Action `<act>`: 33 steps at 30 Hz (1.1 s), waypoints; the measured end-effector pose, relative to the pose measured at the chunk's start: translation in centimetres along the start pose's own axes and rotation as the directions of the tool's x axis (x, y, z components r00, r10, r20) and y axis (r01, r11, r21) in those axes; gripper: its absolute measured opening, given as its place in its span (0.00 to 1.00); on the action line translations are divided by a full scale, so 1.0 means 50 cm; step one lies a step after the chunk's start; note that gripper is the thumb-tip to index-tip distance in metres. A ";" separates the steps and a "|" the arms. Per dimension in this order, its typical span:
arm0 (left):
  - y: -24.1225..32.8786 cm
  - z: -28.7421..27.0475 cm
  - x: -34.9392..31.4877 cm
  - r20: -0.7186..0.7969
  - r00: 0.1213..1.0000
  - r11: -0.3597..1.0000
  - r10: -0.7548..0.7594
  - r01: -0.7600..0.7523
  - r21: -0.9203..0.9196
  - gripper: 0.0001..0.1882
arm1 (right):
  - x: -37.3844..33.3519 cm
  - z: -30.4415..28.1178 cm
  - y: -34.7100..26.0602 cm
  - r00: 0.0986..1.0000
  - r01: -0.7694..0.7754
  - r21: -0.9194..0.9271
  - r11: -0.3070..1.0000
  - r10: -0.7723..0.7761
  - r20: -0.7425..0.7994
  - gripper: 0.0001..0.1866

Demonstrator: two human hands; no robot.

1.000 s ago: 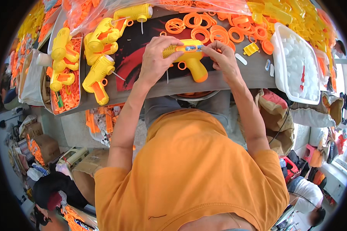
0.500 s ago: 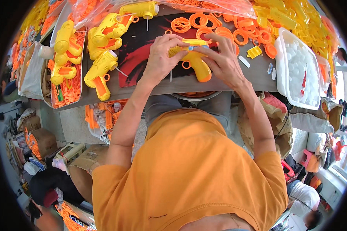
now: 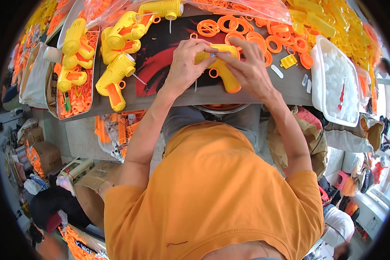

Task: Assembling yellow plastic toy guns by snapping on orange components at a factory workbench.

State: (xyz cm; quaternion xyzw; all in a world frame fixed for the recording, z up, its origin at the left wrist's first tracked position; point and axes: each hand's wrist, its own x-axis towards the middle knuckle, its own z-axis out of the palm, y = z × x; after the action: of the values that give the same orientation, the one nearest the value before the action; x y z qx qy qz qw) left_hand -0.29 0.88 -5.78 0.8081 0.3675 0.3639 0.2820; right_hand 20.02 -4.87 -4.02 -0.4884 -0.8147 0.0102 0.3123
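A yellow toy gun [image 3: 228, 77] lies between my hands over the table's front part, its grip pointing toward me and an orange ring at its trigger. My left hand [image 3: 187, 61] is closed round its left end, thumb and fingers on the body. My right hand [image 3: 252, 69] reaches over the other end with thumb and fingertips pinched together. A small light-blue piece [image 3: 212, 55] shows at the fingertips on top of the gun; the right fingers partly hide it, and its kind is unclear.
Several yellow toy guns [image 3: 115, 78] lie at the left, some on a tray of orange parts [image 3: 80, 102]. Orange rings [image 3: 274, 43] and a small yellow part [image 3: 288, 61] lie to the right. A white tub [image 3: 318, 86] holds whitish pieces and a red tool [image 3: 342, 93].
My right fingers have closed in toward the light-blue piece, which now shows less. The left hand keeps its hold on the toy gun. The whole view has shifted slightly.
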 end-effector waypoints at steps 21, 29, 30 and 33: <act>-0.006 0.014 -0.009 -0.103 0.973 0.973 0.207 -0.193 0.129 0.09 | -0.002 -0.002 0.045 0.794 -0.558 0.747 0.363 0.494 0.354 0.19; -0.009 0.014 -0.007 -0.081 0.974 0.970 0.212 -0.200 0.141 0.11 | 0.051 -0.009 0.083 0.705 -0.709 0.570 0.415 0.412 0.577 0.28; -0.010 0.014 -0.006 -0.079 0.975 0.971 0.208 -0.196 0.138 0.11 | 0.057 -0.012 0.089 0.656 -0.752 0.514 0.412 0.399 0.641 0.28; -0.010 0.015 -0.009 -0.078 0.965 0.958 0.252 -0.238 0.158 0.12 | 0.058 0.004 0.103 0.708 -0.687 0.469 0.555 0.365 0.605 0.27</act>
State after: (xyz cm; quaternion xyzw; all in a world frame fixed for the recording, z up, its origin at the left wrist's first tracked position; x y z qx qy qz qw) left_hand -0.12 0.69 -6.74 0.8474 0.3037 0.4067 0.1561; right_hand 23.03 0.20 -4.40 -0.5541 -0.6105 0.5059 0.2537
